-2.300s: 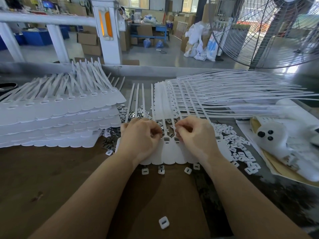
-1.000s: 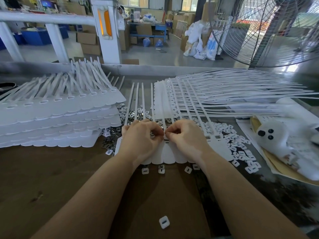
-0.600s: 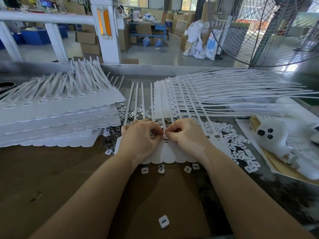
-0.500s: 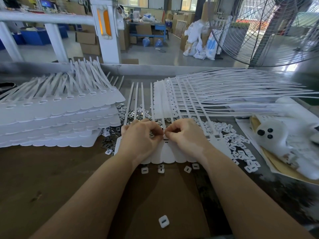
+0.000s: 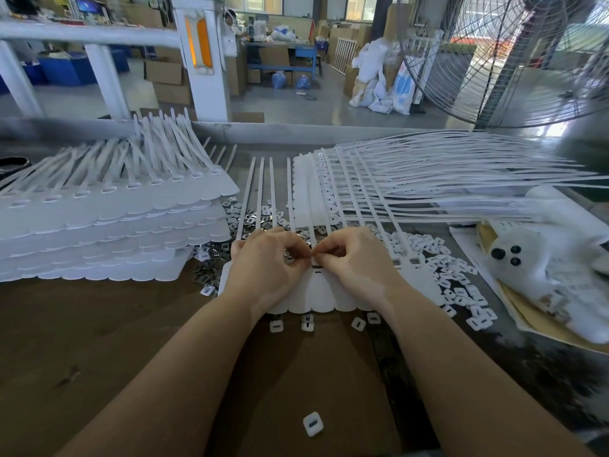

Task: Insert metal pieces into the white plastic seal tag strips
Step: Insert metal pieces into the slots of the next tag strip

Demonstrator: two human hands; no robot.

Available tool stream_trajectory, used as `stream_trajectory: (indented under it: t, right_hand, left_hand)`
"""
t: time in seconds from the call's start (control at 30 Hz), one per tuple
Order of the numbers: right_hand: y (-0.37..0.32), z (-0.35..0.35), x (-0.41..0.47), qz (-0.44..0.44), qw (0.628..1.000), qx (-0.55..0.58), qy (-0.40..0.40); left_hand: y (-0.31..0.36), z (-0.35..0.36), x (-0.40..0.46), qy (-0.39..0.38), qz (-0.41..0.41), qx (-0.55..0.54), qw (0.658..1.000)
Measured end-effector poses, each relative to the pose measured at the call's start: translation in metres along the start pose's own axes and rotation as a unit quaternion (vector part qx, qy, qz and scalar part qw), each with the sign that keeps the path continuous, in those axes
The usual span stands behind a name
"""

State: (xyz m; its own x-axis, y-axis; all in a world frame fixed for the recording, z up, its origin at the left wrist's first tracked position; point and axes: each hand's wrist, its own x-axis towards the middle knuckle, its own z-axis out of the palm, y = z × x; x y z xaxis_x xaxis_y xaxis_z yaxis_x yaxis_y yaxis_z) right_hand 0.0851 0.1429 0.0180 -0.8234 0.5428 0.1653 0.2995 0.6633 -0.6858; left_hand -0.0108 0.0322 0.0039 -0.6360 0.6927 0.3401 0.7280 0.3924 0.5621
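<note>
My left hand (image 5: 267, 268) and right hand (image 5: 357, 263) sit at the centre of the frame on a flat sheet of white plastic seal tags (image 5: 316, 291), smooth and matte, with a scalloped lower edge and thin ribbed tails running toward the top. Both hands are curled narrow, thumb and forefinger tips meeting over one tag's slot; whatever they pinch is too small for me to make out. Since a second ago they have hardly shifted, though earlier they were apart. Shiny square metal pieces (image 5: 211, 262) lie heaped left of centre, half hidden under the tall tag stack (image 5: 108, 225) at the left. Small white square caps (image 5: 461, 285) scatter to the right on the brown surface (image 5: 99, 341); one cap (image 5: 312, 423) lies alone at the lower centre.
</note>
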Motion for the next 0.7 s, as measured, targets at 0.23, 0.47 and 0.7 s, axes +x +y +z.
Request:
stream_trajectory:
  t: [0.23, 0.47, 0.7]
  right_hand:
    - [0.0020, -0.0015, -0.0003, -0.009, 1.000, 0.014, 0.003]
    - [0.0011, -0.0043, -0.0006, -0.014, 0.998, 0.058, 0.005]
    - [-0.0006, -0.0055, -0.0019, -0.016, 0.998, 0.065, -0.008]
  left_hand:
    - [-0.0001, -0.0002, 0.0001, -0.001, -0.001, 0.003, 1.000]
    - [0.0007, -0.0004, -0.0002, -0.003, -0.005, 0.004, 1.000]
    - [0.0013, -0.0001, 0.0002, -0.003, -0.006, 0.001, 1.000]
